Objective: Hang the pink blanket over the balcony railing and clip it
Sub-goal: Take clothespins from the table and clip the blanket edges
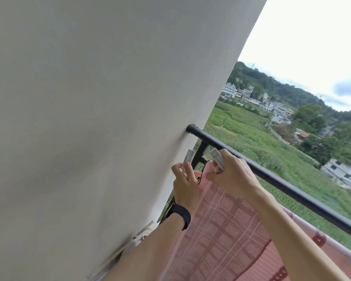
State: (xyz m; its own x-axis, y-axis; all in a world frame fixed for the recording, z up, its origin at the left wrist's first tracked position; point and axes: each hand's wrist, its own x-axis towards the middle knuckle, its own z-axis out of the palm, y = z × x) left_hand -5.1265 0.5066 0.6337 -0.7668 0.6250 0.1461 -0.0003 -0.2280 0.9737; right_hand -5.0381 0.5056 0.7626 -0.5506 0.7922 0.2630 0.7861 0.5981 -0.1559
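The pink checked blanket [225,230] hangs below the black balcony railing [282,183], its upper corner near the wall. My left hand [185,185], with a black band on the wrist, pinches one pale grey clip [187,157] upright next to the wall. My right hand [234,173] grips a second pale grey clip [217,157] and holds the blanket's top corner just under the rail. The railing's end meets the wall at a black socket [190,128].
A large pale wall [99,108] fills the left side, very close to my left hand. Beyond the railing lie green fields [261,142], trees and houses far below. A black railing post [200,157] stands behind the clips.
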